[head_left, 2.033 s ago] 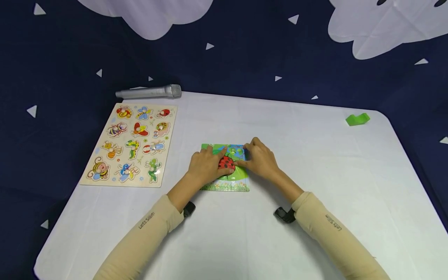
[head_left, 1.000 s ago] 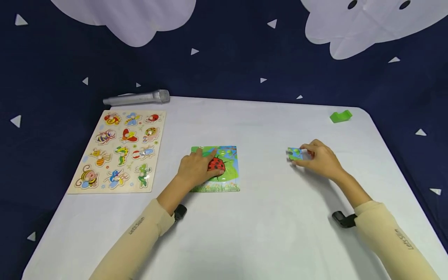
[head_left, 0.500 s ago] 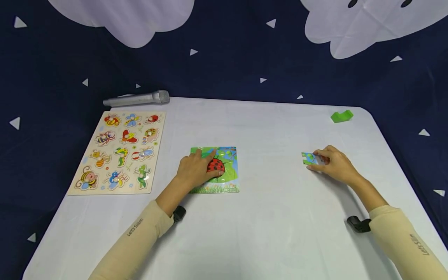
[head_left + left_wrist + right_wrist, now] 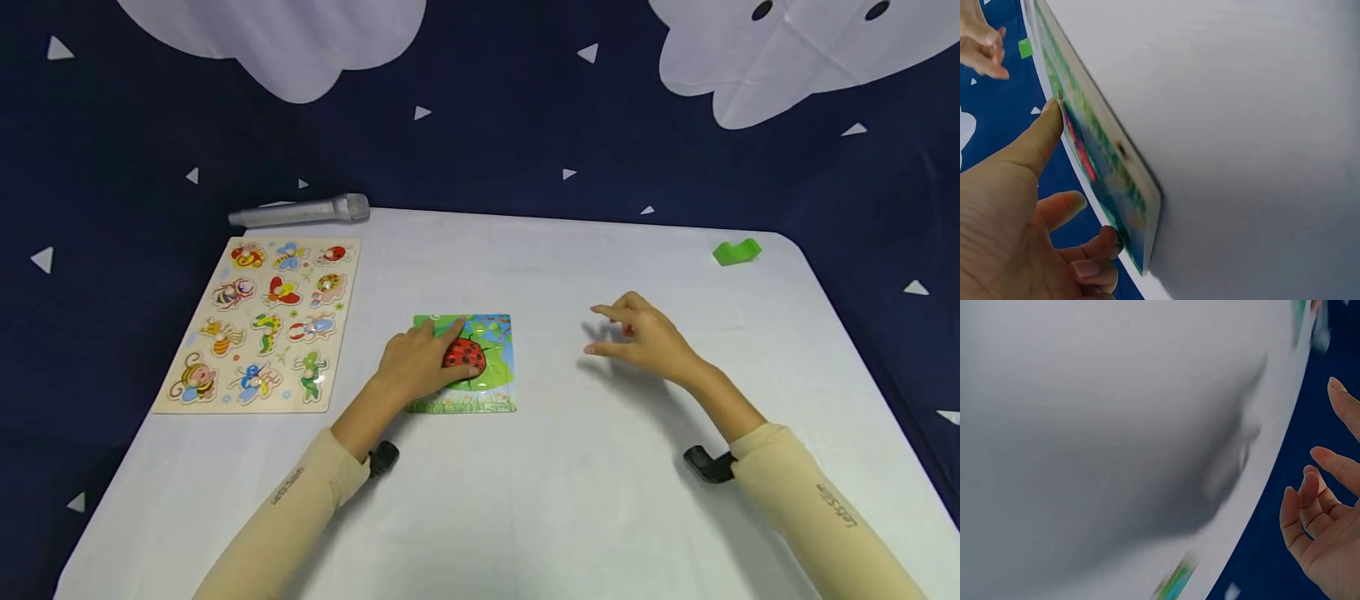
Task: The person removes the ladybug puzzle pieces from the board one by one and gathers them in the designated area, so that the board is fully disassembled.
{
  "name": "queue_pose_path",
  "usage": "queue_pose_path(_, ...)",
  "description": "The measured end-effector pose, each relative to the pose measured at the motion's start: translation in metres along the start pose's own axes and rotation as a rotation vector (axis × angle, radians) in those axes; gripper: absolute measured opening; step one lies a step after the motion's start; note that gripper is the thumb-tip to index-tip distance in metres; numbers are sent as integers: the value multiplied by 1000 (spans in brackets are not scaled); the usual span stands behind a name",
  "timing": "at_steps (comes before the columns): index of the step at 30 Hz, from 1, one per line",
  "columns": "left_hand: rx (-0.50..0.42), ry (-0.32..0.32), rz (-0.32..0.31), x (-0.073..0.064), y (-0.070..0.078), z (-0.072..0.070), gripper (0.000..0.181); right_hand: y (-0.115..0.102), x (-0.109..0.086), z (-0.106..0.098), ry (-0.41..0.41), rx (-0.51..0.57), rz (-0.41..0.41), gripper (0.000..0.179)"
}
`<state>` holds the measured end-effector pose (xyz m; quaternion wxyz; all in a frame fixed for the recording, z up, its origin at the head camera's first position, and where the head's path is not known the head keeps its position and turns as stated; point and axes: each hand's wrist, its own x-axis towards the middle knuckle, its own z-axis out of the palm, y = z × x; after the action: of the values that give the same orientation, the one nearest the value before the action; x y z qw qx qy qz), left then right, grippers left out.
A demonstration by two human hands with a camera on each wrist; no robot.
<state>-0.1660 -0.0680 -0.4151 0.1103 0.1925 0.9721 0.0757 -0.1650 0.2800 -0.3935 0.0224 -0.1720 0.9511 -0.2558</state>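
A square jigsaw puzzle (image 4: 498, 377) with a red ladybird on green leaves lies flat at mid-table. My left hand (image 4: 412, 362) rests on its left part, fingers and thumb spread over the picture and hiding some of it. In the left wrist view, the thumb and fingertips touch the puzzle (image 4: 1124, 181). To the right, above the white table, my right hand (image 4: 652, 337) holds nothing, its thumb and forefinger apart. A blurred green and blue puzzle piece (image 4: 1177, 578) lies on the table in the right wrist view; the head view does not show it.
At the left lies a wooden peg board (image 4: 247, 358) with several insect figures. A silver microphone (image 4: 300, 213) lies along the far left edge. A green block (image 4: 737, 252) stands near the far right corner. Behind the table hangs a dark blue cloth (image 4: 510, 133).
My right hand lifted a puzzle piece from the puzzle's upper right, carried it right and let it go. Now it has moved back leftwards. My left hand has stayed on the puzzle.
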Motion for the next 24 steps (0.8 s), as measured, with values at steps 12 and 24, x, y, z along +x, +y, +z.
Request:
queue_pose_path(12, 25, 14, -39, -8, -16, 4, 85, -84, 64, 67, -195, 21, -105, 65)
queue_pose_path(24, 30, 32, -35, -9, -19, 5, 83, -105, 82, 91, -151, -106, -115, 60)
